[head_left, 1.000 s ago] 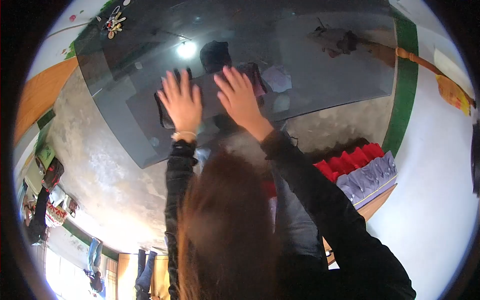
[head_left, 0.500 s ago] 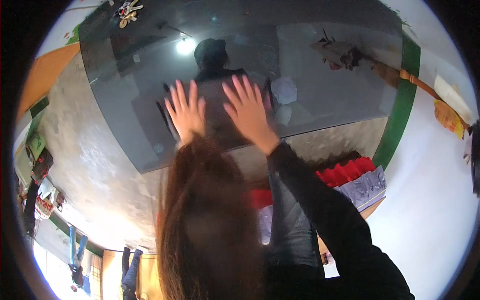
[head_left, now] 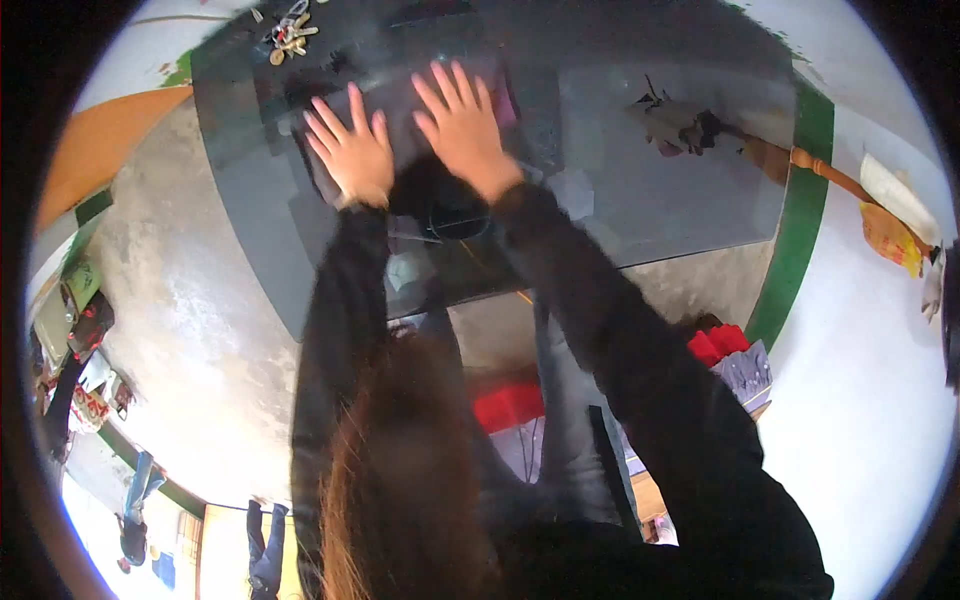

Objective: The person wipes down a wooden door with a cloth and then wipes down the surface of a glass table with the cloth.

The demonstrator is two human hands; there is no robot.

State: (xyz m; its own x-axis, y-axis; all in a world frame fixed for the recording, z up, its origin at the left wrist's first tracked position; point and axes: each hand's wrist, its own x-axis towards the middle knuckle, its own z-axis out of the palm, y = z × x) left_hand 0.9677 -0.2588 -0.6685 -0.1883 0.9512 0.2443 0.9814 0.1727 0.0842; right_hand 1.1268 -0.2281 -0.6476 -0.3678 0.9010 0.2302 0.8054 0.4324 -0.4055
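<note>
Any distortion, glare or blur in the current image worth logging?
Head view: heavy fisheye curvature, dark corners; head view: mottled grey floor washes out to white toward lower left; head view: dark glossy tabletop carries mirror-like reflections; head view: long brown hair in the foreground looks soft.

Worn on the head; looking forward and steeply down, from near above a dark glossy tabletop (head_left: 690, 205); bowed wide.

The left hand (head_left: 357, 160) and right hand (head_left: 466, 130) partly hide the tabletop (head_left: 690, 205).
</note>
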